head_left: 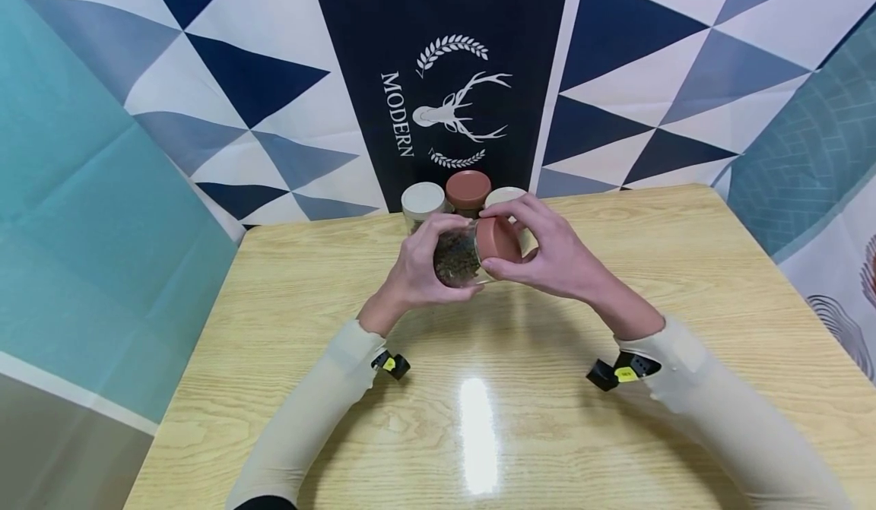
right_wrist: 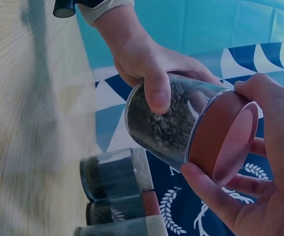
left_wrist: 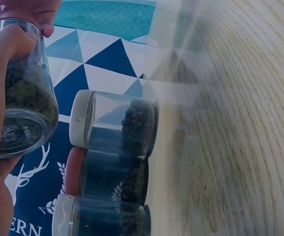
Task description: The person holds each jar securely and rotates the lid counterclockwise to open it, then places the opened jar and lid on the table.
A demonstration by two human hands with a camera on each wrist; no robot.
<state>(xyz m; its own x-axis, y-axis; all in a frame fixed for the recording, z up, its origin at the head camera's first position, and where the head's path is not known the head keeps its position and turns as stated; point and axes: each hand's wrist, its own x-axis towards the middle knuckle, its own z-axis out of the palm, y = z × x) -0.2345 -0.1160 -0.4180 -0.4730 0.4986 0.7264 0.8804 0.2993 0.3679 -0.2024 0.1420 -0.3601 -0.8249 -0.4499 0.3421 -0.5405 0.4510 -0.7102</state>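
Observation:
Between both hands a clear jar (head_left: 455, 255) with dark pellet-like contents is held tilted above the table. My left hand (head_left: 427, 263) grips the glass body, thumb along its side. My right hand (head_left: 550, 248) holds the terracotta lid (right_wrist: 219, 135) by its rim, thumb and fingers on opposite sides. The lid sits on the jar's mouth. In the left wrist view the jar's round glass base (left_wrist: 26, 130) faces the camera, and the contents lie toward that end.
Behind the hands, three similar jars stand in a row against the patterned backdrop: one white-lidded (head_left: 423, 198), one terracotta-lidded (head_left: 468, 188), another white-lidded (left_wrist: 117, 123). They hold dark contents. The wooden table (head_left: 438, 419) reaches toward me, with teal cloth (head_left: 89, 191) at the left.

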